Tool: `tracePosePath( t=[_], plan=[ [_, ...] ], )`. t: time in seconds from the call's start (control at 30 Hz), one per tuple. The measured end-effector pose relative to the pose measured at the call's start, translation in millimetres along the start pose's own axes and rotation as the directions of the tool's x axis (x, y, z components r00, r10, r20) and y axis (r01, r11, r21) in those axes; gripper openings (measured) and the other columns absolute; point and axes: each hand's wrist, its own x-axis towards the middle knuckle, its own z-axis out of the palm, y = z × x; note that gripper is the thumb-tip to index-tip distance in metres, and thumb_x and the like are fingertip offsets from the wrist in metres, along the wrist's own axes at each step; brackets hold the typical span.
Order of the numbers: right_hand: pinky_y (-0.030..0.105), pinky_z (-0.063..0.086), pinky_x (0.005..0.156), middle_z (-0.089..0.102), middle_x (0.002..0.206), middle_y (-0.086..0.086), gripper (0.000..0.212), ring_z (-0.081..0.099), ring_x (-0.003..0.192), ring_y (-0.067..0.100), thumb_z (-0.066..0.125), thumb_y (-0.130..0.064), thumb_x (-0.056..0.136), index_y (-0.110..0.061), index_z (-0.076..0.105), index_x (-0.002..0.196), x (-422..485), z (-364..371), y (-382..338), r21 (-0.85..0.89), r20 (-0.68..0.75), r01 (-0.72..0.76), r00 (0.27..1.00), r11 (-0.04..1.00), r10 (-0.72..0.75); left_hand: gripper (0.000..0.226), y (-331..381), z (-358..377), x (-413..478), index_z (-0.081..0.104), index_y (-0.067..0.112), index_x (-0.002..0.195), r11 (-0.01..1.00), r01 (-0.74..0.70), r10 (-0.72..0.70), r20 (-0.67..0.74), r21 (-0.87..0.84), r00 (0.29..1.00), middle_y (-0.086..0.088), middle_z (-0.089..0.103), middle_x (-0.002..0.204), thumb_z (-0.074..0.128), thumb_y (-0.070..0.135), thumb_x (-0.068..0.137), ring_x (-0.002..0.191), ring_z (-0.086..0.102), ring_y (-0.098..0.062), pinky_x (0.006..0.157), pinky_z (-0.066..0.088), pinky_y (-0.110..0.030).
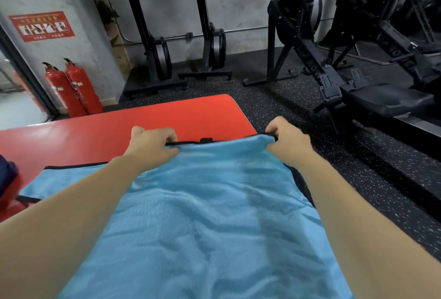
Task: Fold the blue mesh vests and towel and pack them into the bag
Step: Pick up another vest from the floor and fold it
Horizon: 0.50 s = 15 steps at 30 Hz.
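Both hands are on the far edge of the vest. Left hand has its fingers curled over the black trim with the thumb on the blue side, pinching it. Right hand is curled tight round the far right corner, cloth bunched in the grip. Vest runs from that edge back toward the camera over the red mat. Its right side overhangs the speckled floor.

My read: first fold, far edge to near edge. I'd hold both pinches level with the edge taut between them and shift the piece left so it's fully on the mat. Then bring the edge back in one pass and match trims before letting go. Mid-panel ripples want smoothing first or they lock into the fold.

Material: thin mesh with a fine ribbed weave, limp, slight sheen. It likely won't hold a crease without pressing. Trim looks like stiffer binding, and the small black tag on it is a handy reference mark. Mat is smooth and glossy with a rounded corner, probably slippery under mesh.

Second vest lies flat on the mat beneath the left forearm, same blue and same trim. Dark blue shape at the left edge may be the bag, can't tell. No towel I can identify.
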Motion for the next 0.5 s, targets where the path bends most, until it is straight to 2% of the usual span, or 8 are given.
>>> tracePosePath(
  t=[0.03,0.1,0.17,0.27,0.33,0.4,0.43,0.5],
  plan=[
    [0.041,0.035,0.094,0.053,0.104,-0.005,0.042,0.047,0.105,0.022,0.059,-0.008,0.082,-0.029,0.047,0.116,3.0,3.3,-0.4,-0.112,-0.129,-0.029,0.992,0.993,0.014,0.015,3.9,-0.5,4.0,0.054,0.037,0.095,0.998,0.054,-0.052,-0.046,0.035,0.998,0.013,0.065,0.094,0.064,0.045,0.087,0.094,0.056,-0.014,0.092,0.023,-0.036],
    [0.042,0.032,0.095,0.049,0.122,0.002,0.057,0.041,0.118,0.026,0.061,-0.012,0.084,-0.027,0.039,0.134,5.2,12.0,-1.0,-0.251,-0.272,-0.122,0.961,0.96,0.051,0.041,11.7,3.7,10.4,0.05,0.035,0.125,0.966,0.182,-0.176,-0.049,0.183,0.983,0.005,0.057,0.123,0.063,0.045,0.088,0.118,0.046,-0.02,0.097,0.026,-0.041],
    [0.041,0.032,0.095,0.048,0.129,0.006,0.06,0.04,0.12,0.028,0.061,-0.014,0.084,-0.023,0.037,0.139,2.1,23.4,-0.5,-0.265,-0.301,-0.146,0.951,0.953,0.062,0.053,16.7,9.6,10.9,0.041,0.03,0.139,0.944,0.251,-0.233,-0.106,0.213,0.967,-0.001,0.047,0.136,0.06,0.04,0.091,0.126,0.039,-0.024,0.103,0.026,-0.044],
    [0.04,0.032,0.095,0.051,0.126,0.006,0.053,0.042,0.119,0.028,0.06,-0.02,0.086,-0.021,0.042,0.135,-10.2,39.5,-5.9,-0.332,-0.28,-0.045,0.958,0.942,-0.053,0.047,19.3,19.1,-2.6,0.041,0.029,0.14,0.965,0.172,-0.142,-0.157,0.196,0.977,0.0,0.044,0.137,0.054,0.034,0.095,0.125,0.037,-0.023,0.102,0.026,-0.041],
    [0.041,0.03,0.097,0.053,0.126,0.005,0.049,0.043,0.119,0.028,0.059,-0.03,0.088,-0.02,0.044,0.134,-22.5,51.7,-14.0,-0.366,-0.213,0.071,0.964,0.928,-0.158,0.041,17.5,25.0,-20.7,0.045,0.03,0.138,0.98,0.136,-0.115,-0.139,0.148,0.984,0.003,0.044,0.136,0.05,0.033,0.097,0.124,0.037,-0.022,0.102,0.025,-0.04],
    [0.044,0.025,0.105,0.05,0.135,0.005,0.056,0.04,0.128,0.028,0.054,-0.045,0.092,-0.019,0.041,0.14,-36.7,63.4,-24.0,-0.374,-0.069,0.201,0.968,0.905,-0.243,0.039,11.3,28.1,-43.8,0.046,0.028,0.136,0.982,0.175,-0.168,-0.107,0.065,0.98,0.003,0.044,0.137,0.048,0.035,0.098,0.127,0.038,-0.023,0.105,0.025,-0.041],
    [0.047,0.02,0.111,0.044,0.144,0.007,0.063,0.033,0.136,0.027,0.049,-0.053,0.093,-0.019,0.035,0.145,-42.1,67.9,-28.2,-0.361,0.023,0.247,0.966,0.899,-0.256,0.039,5.5,30.0,-55.7,0.046,0.027,0.136,0.978,0.205,-0.201,-0.086,0.039,0.976,0.003,0.045,0.138,0.047,0.037,0.099,0.129,0.038,-0.023,0.107,0.025,-0.042],
    [0.051,0.005,0.117,0.017,0.161,0.008,0.074,0.01,0.149,0.025,0.034,-0.065,0.094,-0.025,0.016,0.154,-47.7,73.9,-33.7,-0.353,0.207,0.277,0.955,0.894,-0.215,0.042,-10.5,31.6,-77.6,0.045,0.026,0.137,0.961,0.278,-0.278,-0.034,-0.007,0.96,0.002,0.045,0.141,0.044,0.045,0.098,0.133,0.037,-0.024,0.111,0.024,-0.047]
  ],
)
